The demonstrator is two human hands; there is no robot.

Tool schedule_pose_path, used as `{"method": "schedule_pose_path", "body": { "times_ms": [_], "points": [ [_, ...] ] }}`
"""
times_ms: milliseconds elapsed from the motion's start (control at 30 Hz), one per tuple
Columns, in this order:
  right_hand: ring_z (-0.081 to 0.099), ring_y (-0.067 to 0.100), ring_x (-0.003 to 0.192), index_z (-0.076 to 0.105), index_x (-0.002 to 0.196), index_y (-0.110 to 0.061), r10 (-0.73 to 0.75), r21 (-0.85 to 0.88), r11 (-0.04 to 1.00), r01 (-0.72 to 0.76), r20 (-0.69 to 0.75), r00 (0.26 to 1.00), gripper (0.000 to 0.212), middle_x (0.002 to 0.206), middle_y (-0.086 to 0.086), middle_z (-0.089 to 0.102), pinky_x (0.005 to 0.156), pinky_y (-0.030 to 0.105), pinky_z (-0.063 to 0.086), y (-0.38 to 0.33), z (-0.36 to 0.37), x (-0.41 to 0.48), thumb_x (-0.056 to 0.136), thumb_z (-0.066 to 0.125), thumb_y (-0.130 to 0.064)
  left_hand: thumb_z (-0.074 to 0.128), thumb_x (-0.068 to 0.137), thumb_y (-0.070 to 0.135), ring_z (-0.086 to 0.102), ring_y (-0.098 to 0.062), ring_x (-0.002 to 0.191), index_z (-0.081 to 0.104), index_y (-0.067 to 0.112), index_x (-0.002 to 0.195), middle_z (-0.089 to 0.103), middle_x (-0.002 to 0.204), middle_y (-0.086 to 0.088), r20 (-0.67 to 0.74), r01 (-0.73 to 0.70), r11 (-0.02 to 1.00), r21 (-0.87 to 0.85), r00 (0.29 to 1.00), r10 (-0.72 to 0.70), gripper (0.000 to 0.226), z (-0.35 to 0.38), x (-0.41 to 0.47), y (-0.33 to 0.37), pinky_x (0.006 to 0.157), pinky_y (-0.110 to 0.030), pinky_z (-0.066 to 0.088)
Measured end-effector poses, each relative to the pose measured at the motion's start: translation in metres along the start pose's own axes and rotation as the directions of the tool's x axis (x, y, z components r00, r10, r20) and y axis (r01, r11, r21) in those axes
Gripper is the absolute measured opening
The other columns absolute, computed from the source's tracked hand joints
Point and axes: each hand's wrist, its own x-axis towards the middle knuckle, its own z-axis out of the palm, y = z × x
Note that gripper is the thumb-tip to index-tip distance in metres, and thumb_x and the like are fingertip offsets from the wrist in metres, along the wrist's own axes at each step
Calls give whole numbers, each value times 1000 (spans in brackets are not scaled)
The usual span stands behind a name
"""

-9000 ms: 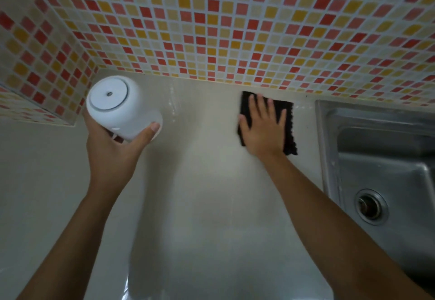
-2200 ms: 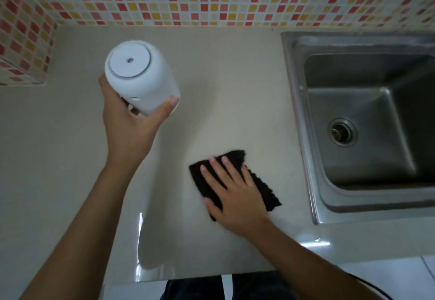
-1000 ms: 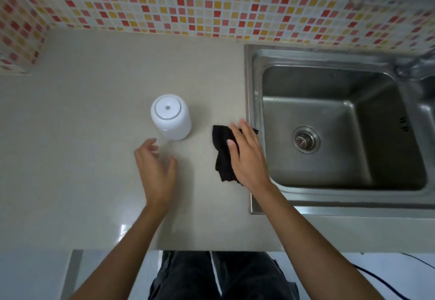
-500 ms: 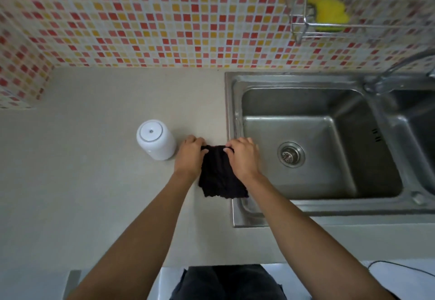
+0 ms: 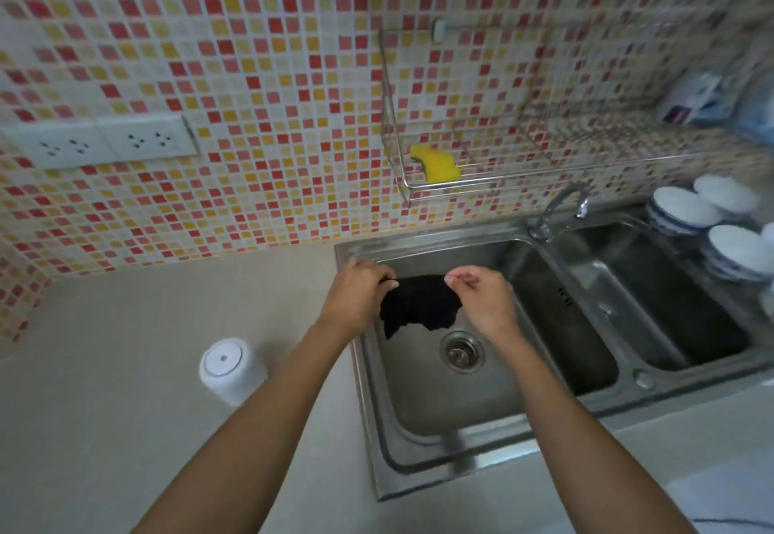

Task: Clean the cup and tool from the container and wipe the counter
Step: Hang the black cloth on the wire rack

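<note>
The left hand (image 5: 356,294) and the right hand (image 5: 481,299) are each pinching an upper corner of the black cloth (image 5: 419,307), with fingers curled round its edge. The cloth is hanging spread between the two hands. Holding it by two corners is keeping the fabric open rather than bunched, which I judge is for shaking it out or presenting it flat for rinsing.

Both hands are working over one basin of the sink (image 5: 368,408), and the drain (image 5: 462,351) is lying just below the right hand, toward the person. This placement is sending any crumbs or drips into the basin and not onto the counter (image 5: 125,408).

The white cup (image 5: 230,370) is standing on the counter, base up as it appears. It is well to the left of the left hand, nearer the person and apart from the sink rim. The tool is not showing anywhere.

The tap (image 5: 561,206) is sitting beyond the right hand and to its right, with its spout not over the cloth. Judgement: rinsing would call for carrying the cloth rightward under the spout. Risk: a loose pinch could drop the cloth onto the drain.
</note>
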Motion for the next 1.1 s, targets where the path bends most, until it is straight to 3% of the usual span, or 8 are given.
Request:
{"method": "schedule_pose_path", "body": {
  "times_ms": [233,400,467,600,800,933,1033,1100],
  "points": [
    [65,5,83,69,78,-33,-140,144,978,151,-81,987,19,82,-14,69,81,20,47,-41,-111,72,87,68,-15,55,98,31,53,-19,106,71,18,107,70,105,2,-217,-120,992,-32,970,110,23,-36,70,91,87,-29,40],
    [62,4,89,73,90,-24,-204,152,966,211,-62,977,7,91,-13,69,81,20,44,-64,-173,137,90,65,-24,54,99,30,57,-19,102,71,18,104,71,101,3,-273,-144,986,-80,955,117,21,-58,139,135,87,-33,46],
    [61,5,91,73,96,-20,-233,131,963,236,-38,972,11,96,-10,69,81,18,43,-69,-185,164,91,64,-23,55,99,28,61,-18,95,72,17,103,72,100,0,-267,-138,984,-114,958,103,21,-64,166,145,85,-38,50],
    [61,14,107,72,104,-15,-213,100,973,208,47,976,17,112,-1,69,94,25,42,-68,-189,213,91,64,-23,54,100,27,60,-18,97,71,12,111,70,110,-6,-233,-42,995,-96,972,19,25,-66,213,153,79,-28,41],
    [54,19,122,72,106,-12,-162,-29,984,176,269,949,20,126,5,64,102,28,39,-54,-177,270,93,60,-22,53,100,27,61,-27,109,70,12,115,69,117,-9,-124,105,991,-84,986,-115,27,-45,261,136,89,-32,43],
    [60,19,110,73,102,-5,-122,-82,984,161,356,927,21,115,6,68,93,27,42,-40,-163,296,92,61,-19,55,99,28,62,-29,105,70,11,115,70,113,-11,-67,159,983,-90,984,-165,28,-26,279,121,87,-33,42],
    [61,17,100,73,99,-2,-115,-94,983,160,365,924,21,108,7,69,84,24,42,-33,-150,311,92,62,-19,59,97,27,64,-31,95,73,6,100,71,96,-12,-71,175,977,-122,980,-184,26,-17,289,108,84,-39,46],
    [63,19,96,73,95,-4,-132,-127,974,190,365,922,19,103,7,70,79,24,43,-29,-141,318,91,62,-19,60,96,24,64,-30,93,71,7,93,68,89,-6,-59,193,971,-140,977,-203,20,-11,293,102,77,-34,43]
  ]
}}
